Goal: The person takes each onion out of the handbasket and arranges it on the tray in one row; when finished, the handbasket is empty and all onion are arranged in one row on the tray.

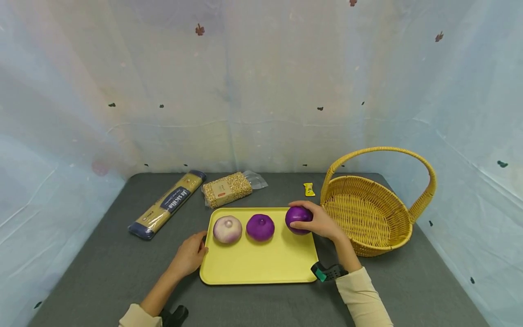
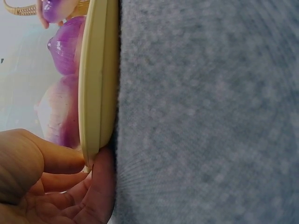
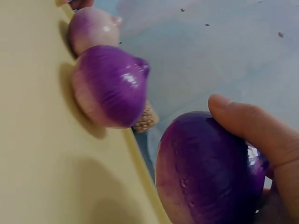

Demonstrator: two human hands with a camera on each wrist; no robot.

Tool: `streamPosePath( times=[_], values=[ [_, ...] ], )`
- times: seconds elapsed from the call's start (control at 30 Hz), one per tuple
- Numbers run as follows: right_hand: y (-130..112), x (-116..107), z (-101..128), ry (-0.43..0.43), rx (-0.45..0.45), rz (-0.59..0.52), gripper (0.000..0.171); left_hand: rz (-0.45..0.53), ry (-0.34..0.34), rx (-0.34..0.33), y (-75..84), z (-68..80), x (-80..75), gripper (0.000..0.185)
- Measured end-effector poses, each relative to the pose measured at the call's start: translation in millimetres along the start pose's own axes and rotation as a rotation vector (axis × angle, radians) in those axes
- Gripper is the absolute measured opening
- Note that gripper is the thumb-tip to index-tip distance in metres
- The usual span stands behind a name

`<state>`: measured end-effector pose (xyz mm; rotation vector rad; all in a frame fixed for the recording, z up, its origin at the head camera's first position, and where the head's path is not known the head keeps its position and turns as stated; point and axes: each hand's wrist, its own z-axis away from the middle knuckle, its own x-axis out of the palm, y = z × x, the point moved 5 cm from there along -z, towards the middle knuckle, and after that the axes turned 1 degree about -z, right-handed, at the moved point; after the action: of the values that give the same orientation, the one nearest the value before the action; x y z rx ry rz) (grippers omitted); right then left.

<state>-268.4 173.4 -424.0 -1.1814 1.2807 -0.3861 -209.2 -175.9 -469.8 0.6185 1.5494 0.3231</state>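
Note:
My right hand (image 1: 320,221) grips a dark purple onion (image 1: 297,220) over the right rear corner of a yellow tray (image 1: 265,265); in the right wrist view the onion (image 3: 205,172) hangs above the tray surface, thumb across it. My left hand (image 1: 189,255) pinches the tray's left rim, and in the left wrist view the thumb (image 2: 60,157) lies on top with fingers underneath. On the tray sit a pale purple-and-white onion (image 1: 227,230) at the left and a second purple onion (image 1: 260,228) at the middle.
A wicker basket (image 1: 359,218) with a tall handle stands right of the tray. Behind lie a small yellow wrapped candy (image 1: 309,189) and a clear bag of yellowish kernels (image 1: 227,189). A long pasta packet (image 1: 168,204) lies at the left on the grey tabletop (image 1: 102,272).

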Motion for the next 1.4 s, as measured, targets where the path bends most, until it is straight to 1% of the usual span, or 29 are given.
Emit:
streamPosePath(
  times=[0.23, 0.4, 0.67, 0.87, 1.07, 1.4],
  values=[
    [15.3, 13.1, -2.6, -0.020, 0.015, 0.002, 0.057, -0.009, 0.010, 0.004, -0.6, 1.1, 0.4, 0.041],
    [21.2, 18.9, -3.3, -0.031, 0.022, 0.008, 0.057, -0.010, 0.007, 0.003, -0.1, 1.0, 0.6, 0.040],
    [22.4, 24.4, -3.4, -0.055, 0.049, 0.017, 0.057, -0.013, 0.005, -0.001, -1.5, 0.9, 1.5, 0.040],
    [22.9, 27.9, -4.0, -0.058, 0.045, 0.018, 0.057, -0.006, 0.014, 0.001, -2.2, 1.6, 2.0, 0.040],
    [24.6, 27.3, -5.0, -0.059, 0.067, 0.038, 0.058, -0.002, 0.012, -0.002, -1.4, 1.4, 1.5, 0.040],
    [21.3, 27.7, -3.7, -0.057, 0.072, 0.025, 0.060, -0.005, 0.004, -0.006, -0.1, 0.6, -0.4, 0.040]
  ],
)
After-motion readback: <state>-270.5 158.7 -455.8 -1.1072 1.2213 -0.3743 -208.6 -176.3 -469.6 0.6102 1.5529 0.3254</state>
